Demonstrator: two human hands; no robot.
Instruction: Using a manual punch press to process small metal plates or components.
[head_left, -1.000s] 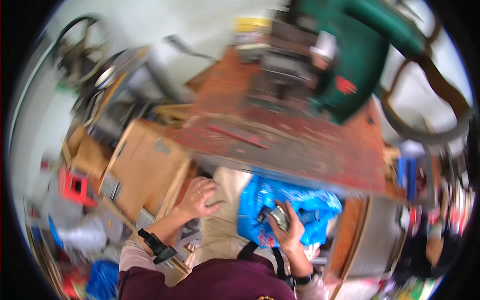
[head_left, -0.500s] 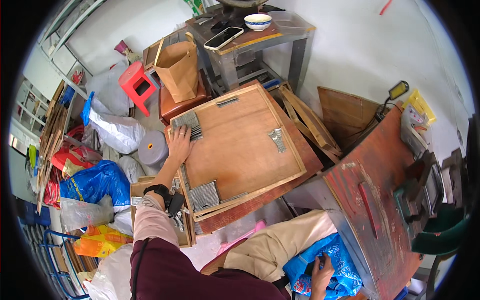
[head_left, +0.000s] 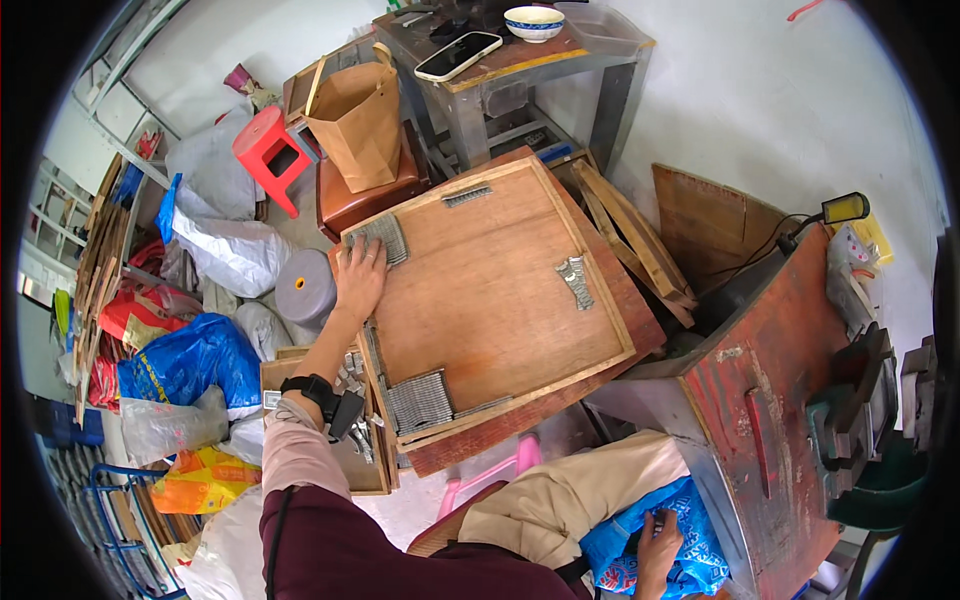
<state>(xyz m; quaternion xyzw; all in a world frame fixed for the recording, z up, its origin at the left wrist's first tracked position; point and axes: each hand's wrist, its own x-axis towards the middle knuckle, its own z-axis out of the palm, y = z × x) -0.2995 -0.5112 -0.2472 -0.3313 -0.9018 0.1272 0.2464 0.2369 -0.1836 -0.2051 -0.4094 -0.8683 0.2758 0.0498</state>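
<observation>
My left hand point(head_left: 361, 277) lies at the far left corner of a shallow wooden tray point(head_left: 500, 300). Its fingers are stretched out, their tips against a block of thin grey metal pieces point(head_left: 393, 238) lined up in rows. A second block of such pieces point(head_left: 420, 401) fills the near left corner. A short row point(head_left: 467, 196) sits along the far edge, and a loose curved cluster point(head_left: 575, 282) lies toward the right. Down at my lap, my right hand point(head_left: 660, 553) is curled at the mouth of a blue patterned plastic bag point(head_left: 703, 550); something small and dark shows at its fingertips.
Under the tray is a reddish board point(head_left: 640, 345). A wooden box with metal pieces point(head_left: 370, 465) stands below my left forearm. To the right is a worn red-brown bench point(head_left: 735, 400) with a vise-like green tool point(head_left: 880, 455). Behind stand a paper bag point(head_left: 355, 125) and a table with a phone point(head_left: 458, 56).
The whole view has shifted slightly. Under my left fingers, the far left block of metal pieces looks more squared up, with fewer slanted pieces along its near side. My right hand stays at the bag.
</observation>
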